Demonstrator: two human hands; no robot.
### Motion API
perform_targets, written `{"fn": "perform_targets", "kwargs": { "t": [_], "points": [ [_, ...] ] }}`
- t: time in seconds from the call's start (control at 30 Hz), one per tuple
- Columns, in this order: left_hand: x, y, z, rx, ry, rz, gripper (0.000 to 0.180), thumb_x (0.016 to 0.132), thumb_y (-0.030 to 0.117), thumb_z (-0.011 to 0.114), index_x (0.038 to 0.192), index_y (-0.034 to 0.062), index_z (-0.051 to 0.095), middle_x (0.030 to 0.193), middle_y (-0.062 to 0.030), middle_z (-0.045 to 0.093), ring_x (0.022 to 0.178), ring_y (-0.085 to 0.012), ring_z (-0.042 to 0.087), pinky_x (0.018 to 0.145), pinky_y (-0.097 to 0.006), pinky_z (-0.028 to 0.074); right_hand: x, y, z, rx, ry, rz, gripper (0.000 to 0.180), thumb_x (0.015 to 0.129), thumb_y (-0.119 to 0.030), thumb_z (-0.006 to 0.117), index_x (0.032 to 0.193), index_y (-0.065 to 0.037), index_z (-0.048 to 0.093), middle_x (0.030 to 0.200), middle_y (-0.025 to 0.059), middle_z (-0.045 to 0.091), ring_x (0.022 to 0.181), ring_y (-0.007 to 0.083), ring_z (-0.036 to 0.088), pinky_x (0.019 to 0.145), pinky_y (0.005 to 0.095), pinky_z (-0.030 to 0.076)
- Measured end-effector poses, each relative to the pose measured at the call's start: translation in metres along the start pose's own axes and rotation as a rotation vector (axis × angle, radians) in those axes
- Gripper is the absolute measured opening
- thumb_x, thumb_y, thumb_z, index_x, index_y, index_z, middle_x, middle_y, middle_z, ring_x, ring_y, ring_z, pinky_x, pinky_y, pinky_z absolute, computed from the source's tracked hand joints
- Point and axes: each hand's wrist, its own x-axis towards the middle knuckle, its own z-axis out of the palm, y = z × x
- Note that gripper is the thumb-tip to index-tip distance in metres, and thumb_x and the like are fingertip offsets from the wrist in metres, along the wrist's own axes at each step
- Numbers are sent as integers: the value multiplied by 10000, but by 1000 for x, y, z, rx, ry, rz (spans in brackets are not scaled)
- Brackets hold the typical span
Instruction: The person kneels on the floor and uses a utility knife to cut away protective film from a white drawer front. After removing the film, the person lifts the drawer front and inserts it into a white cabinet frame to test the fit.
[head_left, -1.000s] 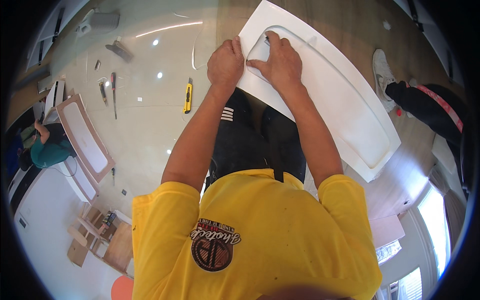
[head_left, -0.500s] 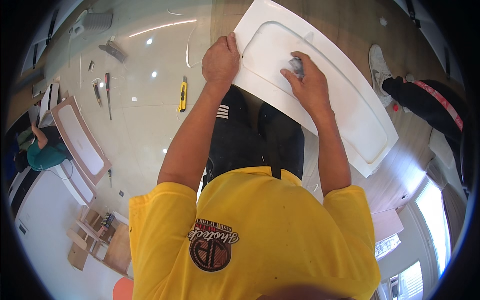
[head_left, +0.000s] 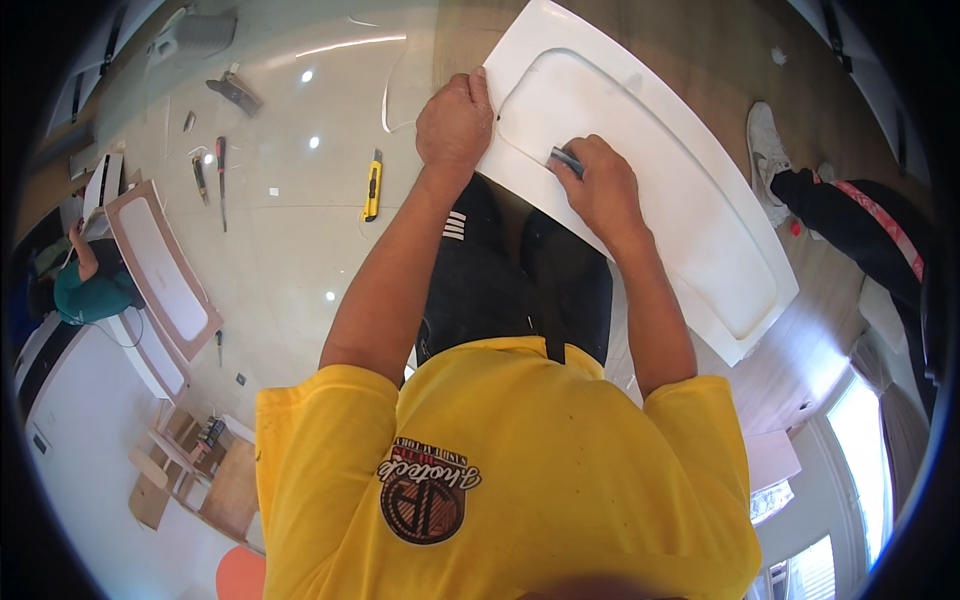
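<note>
One white panel (head_left: 650,190) — two hands, one tool (head_left: 562,160)

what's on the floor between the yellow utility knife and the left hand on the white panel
In the head view, only a thin curved white strip lies between the yellow utility knife and the left hand; the rest is bare glossy floor.

Two hands (head_left: 455,125) (head_left: 600,185), one white panel (head_left: 690,230), perhaps two screwdrivers (head_left: 221,180)
</note>
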Motion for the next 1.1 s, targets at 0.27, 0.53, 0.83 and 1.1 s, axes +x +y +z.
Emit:
{"fn": "perform_targets", "kwargs": {
  "t": [0.27, 0.53, 0.83, 1.1],
  "points": [
    [5, -24, 26, 84, -89, 275, 224, 962, 128, 490, 1090, 2, 624, 1021, -191, 649, 929, -362, 660, 829, -489, 544, 4, 11, 13, -40, 12, -75, 222, 912, -238, 706, 941, -20, 676, 923, 187, 645, 869, 388, 624, 773, 484, 502],
    [-7, -5, 2, -186, -118, 63, 428, 1065, 343, 348, 1028, 34, 643, 996, -209, 680, 968, -418, 638, 885, -524, 496, 3, 2, 3, -120, -22, 41, 226, 859, -159, 761, 906, 26, 640, 884, 205, 627, 813, 424, 621, 730, 492, 486],
    [-11, 1, -7, -196, -38, 83, 497, 1068, 362, 384, 914, -15, 669, 912, -251, 701, 898, -427, 677, 846, -528, 525, 7, -5, 3, -82, 15, -43, 225, 870, -138, 742, 930, 50, 634, 878, 236, 633, 820, 449, 622, 747, 500, 484],
    [-10, 3, -13, -210, -113, 29, 483, 1058, 398, 369, 935, 28, 654, 966, -243, 683, 949, -449, 643, 879, -548, 489, 9, -7, 5, -75, 42, -52, 230, 869, -147, 748, 914, 45, 629, 884, 227, 631, 827, 444, 623, 749, 498, 483]
  ]
}}
